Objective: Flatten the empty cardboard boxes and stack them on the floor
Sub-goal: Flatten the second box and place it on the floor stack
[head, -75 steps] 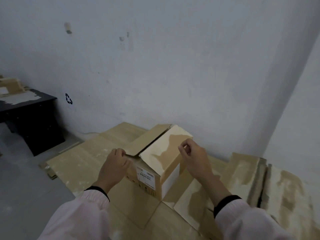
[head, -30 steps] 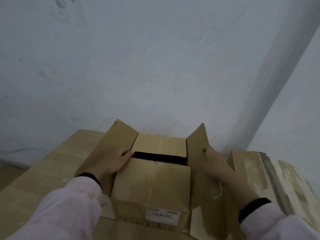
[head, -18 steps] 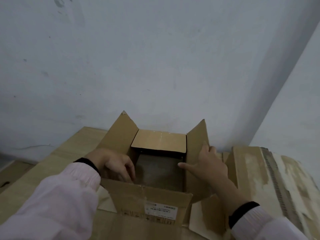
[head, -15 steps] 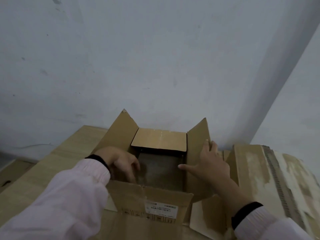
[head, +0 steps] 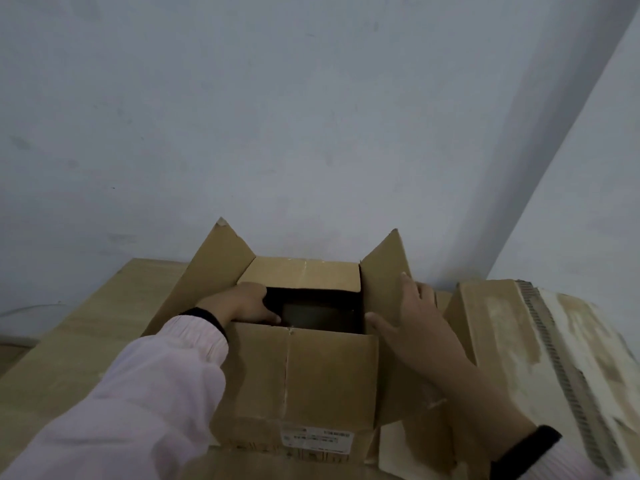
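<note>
Sleeves of pale pink cloth (head: 138, 393) with black cuffs come in from the bottom edge of the frame, one at lower left, one at lower right. Between them, at lower centre, stands the brown cardboard box (head: 294, 375), upright with its top open, resting on flat sheets of brown cardboard (head: 69, 341) that cover the ground on the left. A small white printed label (head: 315, 436) sits low on the box's near face; its print is too blurred to read. The near flap hangs down towards the camera.

The left hand (head: 242, 303) reaches over the left rim into the dark opening, thumb along the fold of the near flap. Its fingertips are lost in the shadow, so I cannot tell whether it grasps the wall or only rests there. The right hand (head: 415, 327) lies released, its fingers straight and spread, against the right-hand flap (head: 384, 282), thumb pointing towards the opening.

The left-hand flap (head: 207, 271) stands up and leans outward, and the far flap (head: 301, 273) tilts in over the opening. At the right edge lies a pile of worn cardboard with pale torn patches (head: 519, 323), just beside the box. Behind everything rises a bare grey-white wall (head: 277, 116).
</note>
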